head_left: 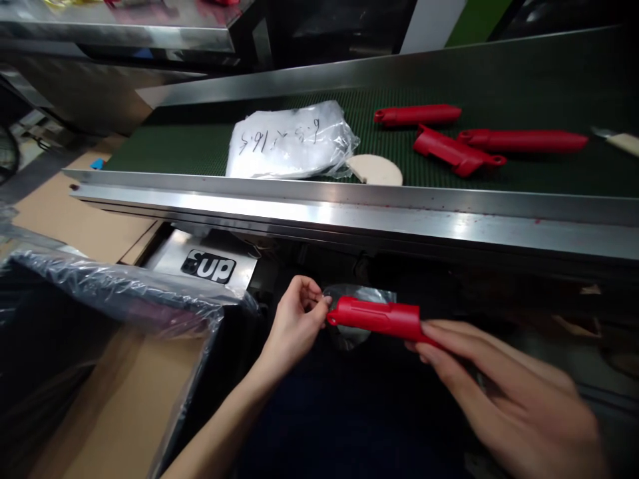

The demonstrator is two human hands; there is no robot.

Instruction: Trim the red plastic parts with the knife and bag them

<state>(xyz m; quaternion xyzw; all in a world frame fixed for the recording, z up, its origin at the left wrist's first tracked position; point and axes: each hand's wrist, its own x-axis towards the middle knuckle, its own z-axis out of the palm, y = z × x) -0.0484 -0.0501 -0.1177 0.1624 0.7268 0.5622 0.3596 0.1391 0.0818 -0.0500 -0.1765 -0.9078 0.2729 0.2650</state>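
My right hand [504, 386] grips one end of a red plastic tube-like part [377, 318], holding it nearly level below the conveyor's front rail. At the part's other end, which has a small eyelet, my left hand [299, 313] has thumb and fingers pinched together on the edge of a small clear plastic bag [352, 338]. The bag hangs behind and below the red part; whether the part's tip is inside it I cannot tell. On the belt lie more red parts: one at the back [419, 115], a clip-shaped one [454, 152] and a long one [524, 141].
The green conveyor belt [170, 140] has a metal front rail [319, 213]. On it are a packet of clear bags with handwriting [289, 143], a beige notched disc [382, 170] and a light-handled tool [624, 142]. A plastic-lined box [134, 372] stands at lower left.
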